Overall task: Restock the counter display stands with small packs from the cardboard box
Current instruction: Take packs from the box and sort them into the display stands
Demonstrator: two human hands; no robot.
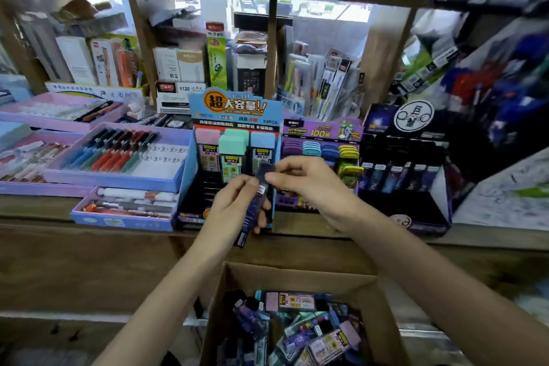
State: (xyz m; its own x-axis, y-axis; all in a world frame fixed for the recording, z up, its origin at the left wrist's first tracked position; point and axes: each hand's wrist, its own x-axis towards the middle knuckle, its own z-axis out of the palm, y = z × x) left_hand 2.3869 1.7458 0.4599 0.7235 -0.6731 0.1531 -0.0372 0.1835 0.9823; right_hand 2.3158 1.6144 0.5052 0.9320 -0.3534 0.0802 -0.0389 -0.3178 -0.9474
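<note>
Counter: left hand, right hand on pack

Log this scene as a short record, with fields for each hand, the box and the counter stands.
left hand: grips slim dark packs
right hand: pinches the upper end of those packs
cardboard box: open, below the counter, holds mixed packs
blue stand: pastel packs in back row, front slots look unfilled
purple stand: right of blue stand
black stand: far right, partly filled
</note>
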